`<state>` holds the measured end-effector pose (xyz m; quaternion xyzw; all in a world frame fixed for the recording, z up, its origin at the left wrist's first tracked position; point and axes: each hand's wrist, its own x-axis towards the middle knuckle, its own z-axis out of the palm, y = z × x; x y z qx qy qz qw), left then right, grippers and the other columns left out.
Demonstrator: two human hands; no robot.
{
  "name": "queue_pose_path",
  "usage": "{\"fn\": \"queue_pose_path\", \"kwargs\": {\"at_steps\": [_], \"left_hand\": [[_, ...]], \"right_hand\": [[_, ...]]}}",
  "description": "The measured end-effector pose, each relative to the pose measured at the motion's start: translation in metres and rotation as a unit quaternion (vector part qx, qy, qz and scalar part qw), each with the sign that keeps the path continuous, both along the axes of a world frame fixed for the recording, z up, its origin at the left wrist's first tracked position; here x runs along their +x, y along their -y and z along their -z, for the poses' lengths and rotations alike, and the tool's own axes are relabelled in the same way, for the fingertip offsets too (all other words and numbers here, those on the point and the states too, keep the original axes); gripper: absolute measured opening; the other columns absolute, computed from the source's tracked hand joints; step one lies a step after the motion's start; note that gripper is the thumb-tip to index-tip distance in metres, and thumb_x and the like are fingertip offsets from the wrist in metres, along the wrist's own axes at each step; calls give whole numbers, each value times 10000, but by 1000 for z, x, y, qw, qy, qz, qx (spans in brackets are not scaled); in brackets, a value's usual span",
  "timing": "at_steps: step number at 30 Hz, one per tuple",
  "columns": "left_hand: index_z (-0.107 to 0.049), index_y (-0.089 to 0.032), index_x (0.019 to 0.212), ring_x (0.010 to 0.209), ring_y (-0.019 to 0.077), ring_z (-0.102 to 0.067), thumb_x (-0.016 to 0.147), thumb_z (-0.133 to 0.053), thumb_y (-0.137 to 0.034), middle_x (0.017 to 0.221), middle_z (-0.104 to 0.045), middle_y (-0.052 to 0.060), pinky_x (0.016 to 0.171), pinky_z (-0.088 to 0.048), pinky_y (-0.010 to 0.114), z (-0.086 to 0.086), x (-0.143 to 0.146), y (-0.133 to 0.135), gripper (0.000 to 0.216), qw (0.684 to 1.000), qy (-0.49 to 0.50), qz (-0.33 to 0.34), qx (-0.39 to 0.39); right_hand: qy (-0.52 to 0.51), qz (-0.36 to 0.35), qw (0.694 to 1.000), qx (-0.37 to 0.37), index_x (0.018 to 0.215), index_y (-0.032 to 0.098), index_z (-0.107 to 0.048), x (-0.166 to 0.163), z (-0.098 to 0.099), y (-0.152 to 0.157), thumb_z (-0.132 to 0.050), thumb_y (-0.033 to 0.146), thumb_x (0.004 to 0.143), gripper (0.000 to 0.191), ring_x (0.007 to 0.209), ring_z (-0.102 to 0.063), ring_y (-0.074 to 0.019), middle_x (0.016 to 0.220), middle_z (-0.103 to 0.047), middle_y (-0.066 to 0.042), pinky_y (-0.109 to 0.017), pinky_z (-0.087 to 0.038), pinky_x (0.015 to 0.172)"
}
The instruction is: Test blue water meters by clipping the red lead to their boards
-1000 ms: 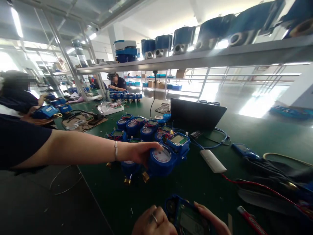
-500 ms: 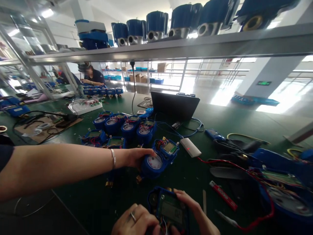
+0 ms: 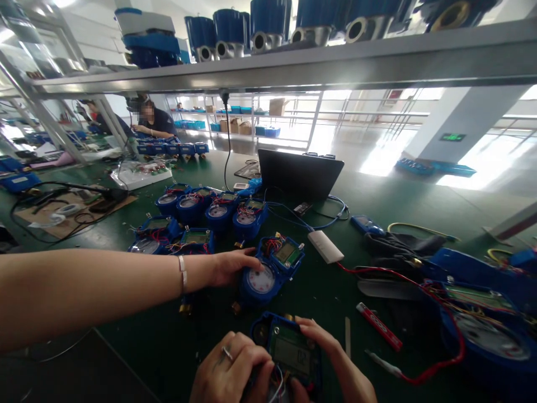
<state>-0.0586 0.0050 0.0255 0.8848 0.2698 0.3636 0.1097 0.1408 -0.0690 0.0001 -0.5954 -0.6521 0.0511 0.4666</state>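
At the bottom of the head view, an opened blue water meter [image 3: 291, 352] with a lit display and loose thin wires is held between my hands. My left hand [image 3: 232, 366], with a ring on one finger, is closed at its lower left side, fingertips close to the wires. Around the right edge curls my right hand [image 3: 335, 358], its fingers on the casing. A co-worker's hand [image 3: 235, 266] reaches in from the left and grips another blue water meter [image 3: 260, 278] just beyond mine. Whether my left fingertips pinch a wire is hidden.
Several open blue meters [image 3: 218, 211] stand in rows at left centre. A black laptop [image 3: 300, 174], a white box [image 3: 325, 246], a red cable [image 3: 388, 274] and a red-and-white packet [image 3: 380, 326] lie on the green table. Overhead runs a shelf [image 3: 268, 70]. Another person [image 3: 155, 120] sits behind.
The view has tilted and shifted slightly, so the shelf sits higher in the picture. The co-worker's hand stays on its meter, and both my hands still hold mine.
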Motion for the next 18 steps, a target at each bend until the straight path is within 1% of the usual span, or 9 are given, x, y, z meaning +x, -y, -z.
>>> {"fn": "queue_pose_path", "kwargs": {"at_steps": [2,4,14,18], "left_hand": [[-554,-203,879,630,149,-622,977,-475,-132,708,-642,1,593,-502,228,0,1,-1,144,1000,-1,-6,-2],[-558,-206,878,630,151,-619,971,-483,-131,707,-640,-1,592,-502,232,0,1,-1,140,1000,-5,-9,-5],[-566,-208,882,617,154,-615,935,-503,-109,704,-640,-6,601,-510,246,-3,-1,1,128,1000,-10,-8,9],[-574,-207,888,609,152,-609,916,-527,-112,702,-631,-7,577,-505,244,-5,-1,1,110,1000,-9,-3,4]], "right_hand": [[23,-22,999,-8,1216,234,-627,5,-1,0,-678,198,737,483,970,-752,-264,1145,-755,-61,-301,-639,826],[32,-23,999,-17,1223,229,-622,8,-1,0,-676,186,726,501,978,-750,-272,1157,-750,-69,-306,-642,819],[32,-23,999,-11,1252,227,-561,1,-2,-3,-633,145,721,543,1002,-742,-280,1175,-739,-81,-352,-620,888],[39,-33,999,-2,1246,210,-526,-1,-5,-3,-614,129,719,541,1021,-735,-265,1171,-740,-88,-346,-598,924]]}}
